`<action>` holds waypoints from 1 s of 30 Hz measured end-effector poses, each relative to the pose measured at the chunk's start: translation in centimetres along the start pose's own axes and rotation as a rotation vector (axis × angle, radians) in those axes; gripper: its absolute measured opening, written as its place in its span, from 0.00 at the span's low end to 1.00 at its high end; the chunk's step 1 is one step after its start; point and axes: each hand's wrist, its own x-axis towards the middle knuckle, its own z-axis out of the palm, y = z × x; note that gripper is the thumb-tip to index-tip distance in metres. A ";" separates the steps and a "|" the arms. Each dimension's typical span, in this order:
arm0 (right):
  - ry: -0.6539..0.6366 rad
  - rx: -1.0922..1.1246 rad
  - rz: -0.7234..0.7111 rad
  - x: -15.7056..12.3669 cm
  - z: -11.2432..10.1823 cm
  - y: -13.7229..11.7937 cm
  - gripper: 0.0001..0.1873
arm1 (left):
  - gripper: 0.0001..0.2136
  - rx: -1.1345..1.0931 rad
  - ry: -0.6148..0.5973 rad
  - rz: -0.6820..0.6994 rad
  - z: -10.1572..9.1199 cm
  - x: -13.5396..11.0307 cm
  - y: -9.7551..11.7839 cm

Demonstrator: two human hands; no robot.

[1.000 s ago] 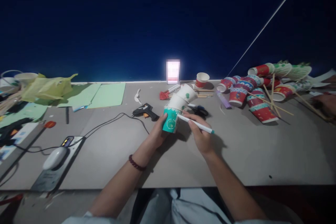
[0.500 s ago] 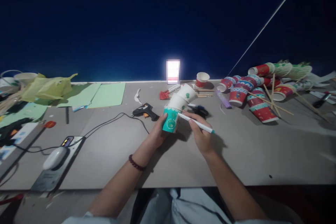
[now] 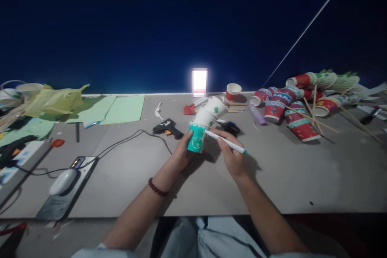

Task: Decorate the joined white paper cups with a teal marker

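Note:
My left hand (image 3: 182, 152) is wrapped round a teal paper cup (image 3: 196, 138) at the near end of a bent chain of joined cups; two white cups with green dots (image 3: 211, 112) lean away from it. My right hand (image 3: 231, 155) pinches a white marker with a teal cap (image 3: 226, 142), its tip touching the teal cup's rim. Both hands are over the grey table (image 3: 290, 177). A beaded bracelet (image 3: 156, 188) is on my left wrist.
A black glue gun (image 3: 167, 128) with its cable lies left of the cups. Scissors (image 3: 230, 127) lie behind my right hand. A pile of red patterned cups and wooden sticks (image 3: 298, 109) sits at the right. Green paper sheets (image 3: 121, 109) and a power strip (image 3: 65, 183) are at the left.
My hands, the cups and the marker have stayed put. At the far right edge another person's hand, seen a second ago, has gone from view.

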 end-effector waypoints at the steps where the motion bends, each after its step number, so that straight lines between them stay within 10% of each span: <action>1: 0.006 -0.005 -0.002 0.0 0.0 0.0 0.11 | 0.19 0.001 0.002 -0.003 0.0 0.0 0.0; 30: -0.016 0.040 0.014 0.0 -0.1 0.1 0.10 | 0.17 -0.004 -0.017 -0.008 -0.1 0.0 0.0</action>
